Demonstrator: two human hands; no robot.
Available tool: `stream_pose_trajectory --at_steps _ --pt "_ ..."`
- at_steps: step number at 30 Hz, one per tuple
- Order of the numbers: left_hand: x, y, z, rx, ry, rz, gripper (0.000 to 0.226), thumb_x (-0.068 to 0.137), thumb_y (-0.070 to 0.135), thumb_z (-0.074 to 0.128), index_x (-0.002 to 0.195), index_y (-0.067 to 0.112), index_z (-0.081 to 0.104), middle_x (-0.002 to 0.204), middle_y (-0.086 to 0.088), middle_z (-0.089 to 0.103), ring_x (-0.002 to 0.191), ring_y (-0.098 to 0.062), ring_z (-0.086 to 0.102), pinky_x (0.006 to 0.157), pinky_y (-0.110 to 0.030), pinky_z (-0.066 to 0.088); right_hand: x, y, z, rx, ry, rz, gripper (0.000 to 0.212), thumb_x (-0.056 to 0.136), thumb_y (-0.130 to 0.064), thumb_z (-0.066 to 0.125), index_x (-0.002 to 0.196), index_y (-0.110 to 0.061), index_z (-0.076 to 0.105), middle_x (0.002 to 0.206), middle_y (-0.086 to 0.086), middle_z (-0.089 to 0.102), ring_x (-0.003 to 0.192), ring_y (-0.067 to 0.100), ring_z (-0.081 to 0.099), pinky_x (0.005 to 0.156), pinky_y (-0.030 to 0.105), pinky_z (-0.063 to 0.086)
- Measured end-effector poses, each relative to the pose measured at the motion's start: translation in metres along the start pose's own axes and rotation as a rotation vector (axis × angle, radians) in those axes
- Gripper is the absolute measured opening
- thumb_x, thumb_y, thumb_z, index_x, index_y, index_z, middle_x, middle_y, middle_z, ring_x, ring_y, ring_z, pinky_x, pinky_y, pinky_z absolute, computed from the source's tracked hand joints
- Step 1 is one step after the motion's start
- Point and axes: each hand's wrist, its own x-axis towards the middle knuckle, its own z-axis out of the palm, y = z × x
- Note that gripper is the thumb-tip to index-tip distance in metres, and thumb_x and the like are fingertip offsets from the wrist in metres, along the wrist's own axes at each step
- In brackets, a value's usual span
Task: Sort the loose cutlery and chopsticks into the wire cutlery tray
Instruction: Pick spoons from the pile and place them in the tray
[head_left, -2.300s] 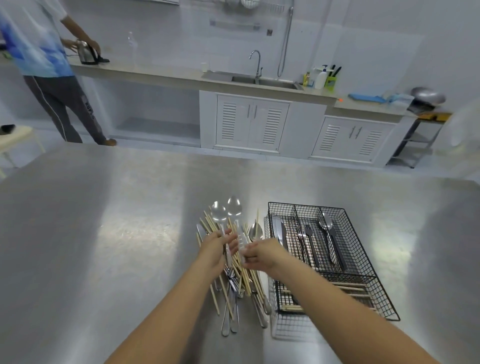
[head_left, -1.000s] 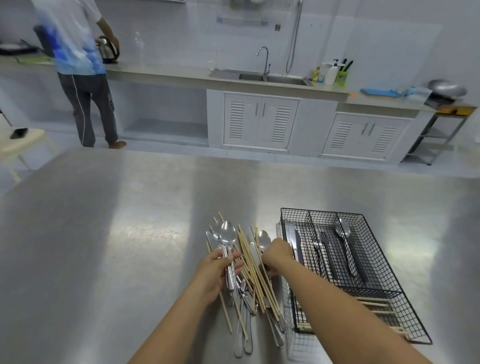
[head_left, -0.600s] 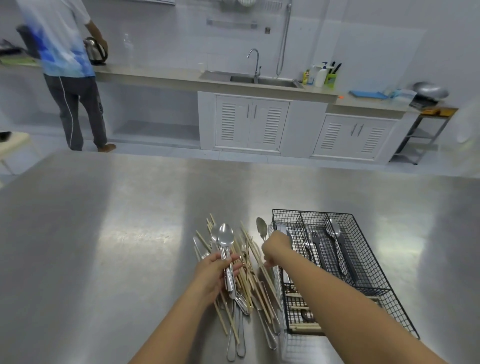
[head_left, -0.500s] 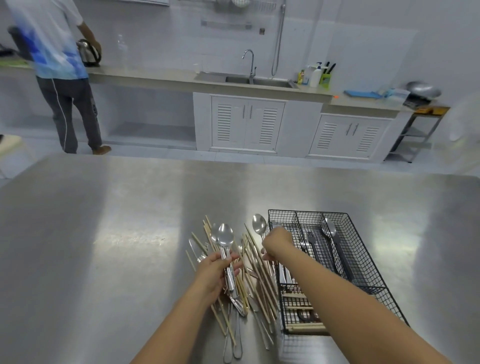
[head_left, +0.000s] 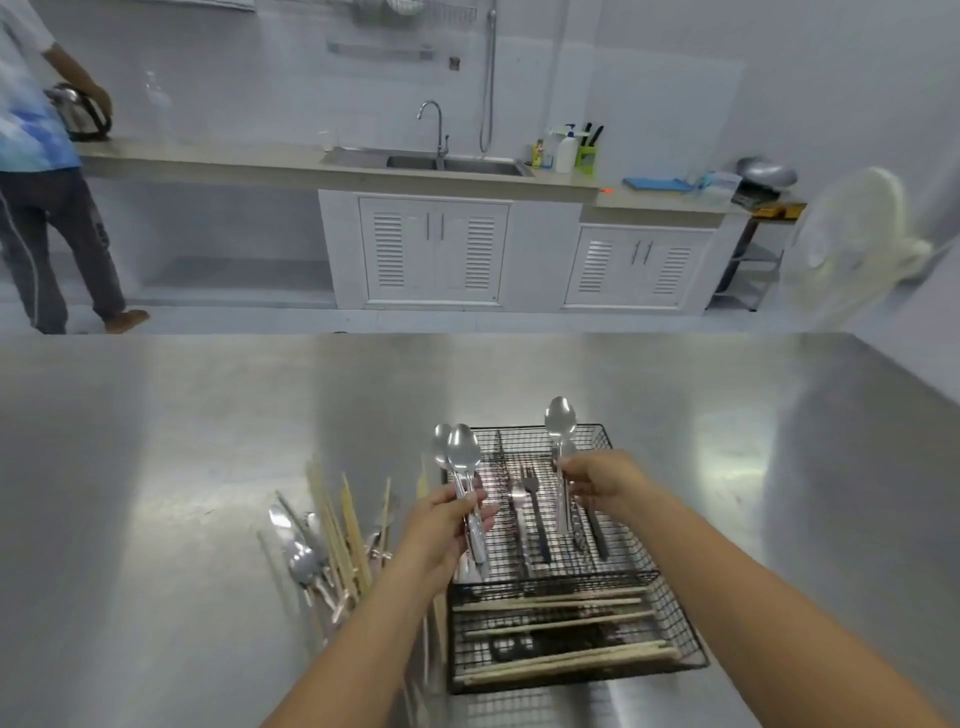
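Note:
A black wire cutlery tray (head_left: 644, 577) sits on the steel table (head_left: 156, 467). Its long slots hold a fork (head_left: 535, 514) and other cutlery; its front cross slot holds several wooden chopsticks (head_left: 561, 613). My left hand (head_left: 447, 525) grips two steel spoons (head_left: 460, 457), bowls up, at the tray's left edge. My right hand (head_left: 602, 480) holds one spoon (head_left: 560, 418) upright over the tray's right slots. A loose pile of chopsticks and spoons (head_left: 332, 535) lies left of the tray.
Beyond the table runs a counter with a sink (head_left: 452, 163), bottles and white cabinets (head_left: 431, 249). A person (head_left: 31, 156) stands at the far left by a kettle (head_left: 80, 111). A white fan (head_left: 852, 244) stands at the right.
Both hands have lifted spoons out of the loose pile and moved right, the right hand now over the tray. The view has shifted so the tray sits under my hands.

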Motion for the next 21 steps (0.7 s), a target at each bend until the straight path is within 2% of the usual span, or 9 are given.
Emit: stream_pose_trajectory --at_steps 2,4,7,11,12,16,19,21 --pt "0.006 -0.01 0.023 0.006 0.011 -0.01 0.021 0.092 -0.006 0.049 0.112 -0.005 0.056 0.104 -0.017 0.066 0.087 -0.026 0.068 0.069 -0.029 0.059 0.008 0.001 -0.023 -0.024 0.033 -0.002 0.003 0.088 0.002 0.06 0.088 0.003 0.063 0.072 0.011 0.061 0.054 0.018 0.054 0.043 0.026 0.044" --pt "0.01 -0.018 0.043 0.015 0.007 -0.018 0.019 0.092 -0.005 0.05 0.11 -0.003 0.058 0.105 -0.017 0.067 0.088 -0.025 0.069 0.071 -0.028 0.059 0.016 0.004 -0.041 -0.061 0.065 -0.004 0.005 0.086 0.009 0.057 0.088 0.006 0.061 0.071 0.014 0.061 0.054 0.021 0.056 0.046 0.028 0.049" --pt "0.016 -0.029 0.066 0.035 0.011 -0.023 0.019 0.092 -0.003 0.052 0.109 -0.001 0.059 0.109 -0.018 0.067 0.094 -0.025 0.069 0.072 -0.028 0.06 0.03 0.013 -0.058 -0.156 0.113 0.007 0.007 0.082 0.013 0.061 0.088 0.01 0.063 0.08 0.022 0.061 0.058 0.025 0.059 0.058 0.036 0.055" --pt "0.022 -0.044 0.089 0.03 0.033 -0.032 0.023 0.091 -0.005 0.051 0.113 0.001 0.055 0.111 -0.018 0.066 0.091 -0.024 0.069 0.07 -0.026 0.06 0.047 0.027 -0.062 -0.364 0.136 0.0 0.01 0.077 0.005 0.065 0.068 0.002 0.063 0.07 0.016 0.064 0.07 0.031 0.071 0.073 0.048 0.06" --pt "0.023 -0.048 0.093 0.038 0.041 -0.033 0.023 0.091 -0.005 0.051 0.113 0.0 0.055 0.111 -0.018 0.066 0.091 -0.023 0.069 0.068 -0.026 0.06 0.05 0.029 -0.062 -0.415 0.143 -0.024 0.003 0.074 0.004 0.066 0.071 0.003 0.066 0.071 0.015 0.067 0.074 0.031 0.072 0.072 0.046 0.06" --pt "0.03 -0.058 0.103 0.054 0.086 -0.023 0.024 0.091 -0.004 0.052 0.114 0.0 0.056 0.112 -0.018 0.067 0.093 -0.024 0.069 0.075 -0.029 0.058 0.057 0.032 -0.057 -0.563 0.12 -0.079 0.016 0.073 0.003 0.07 0.09 0.002 0.069 0.084 0.016 0.073 0.075 0.029 0.074 0.068 0.037 0.062" --pt "0.031 -0.064 0.107 0.038 0.111 -0.014 0.025 0.09 -0.004 0.053 0.114 0.0 0.056 0.11 -0.018 0.068 0.095 -0.025 0.068 0.08 -0.03 0.057 0.058 0.032 -0.051 -0.628 0.079 -0.108 0.015 0.073 0.003 0.066 0.087 -0.001 0.068 0.082 0.012 0.072 0.077 0.026 0.073 0.057 0.028 0.058" --pt "0.031 -0.068 0.11 0.045 0.125 -0.007 0.024 0.089 -0.004 0.054 0.113 0.0 0.057 0.108 -0.017 0.069 0.095 -0.023 0.069 0.077 -0.028 0.058 0.06 0.034 -0.049 -0.652 0.065 -0.134 0.015 0.074 0.005 0.063 0.085 -0.006 0.064 0.088 0.011 0.071 0.081 0.026 0.072 0.064 0.032 0.06"
